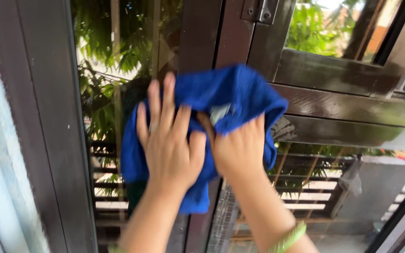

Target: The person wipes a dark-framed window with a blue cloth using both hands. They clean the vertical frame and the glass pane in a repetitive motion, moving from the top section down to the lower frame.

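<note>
dark wooden window frame (202,42) fills most of view, open sash (343,98) swung out on right, glass pane (113,70) on left, trees behind. blue cloth (240,93) bunched against centre post. left hand (169,145) flat on cloth, grip spread wide; right hand (237,150) grip pinching cloth fold. green bangle (289,239) on right wrist.

Cloth (202,136) pressed against window frame post (198,42), between both hands and glass pane (118,51). Left hand (169,140) beside right hand (237,150). Hinge (258,10) above cloth. Foliage behind glass.
</note>
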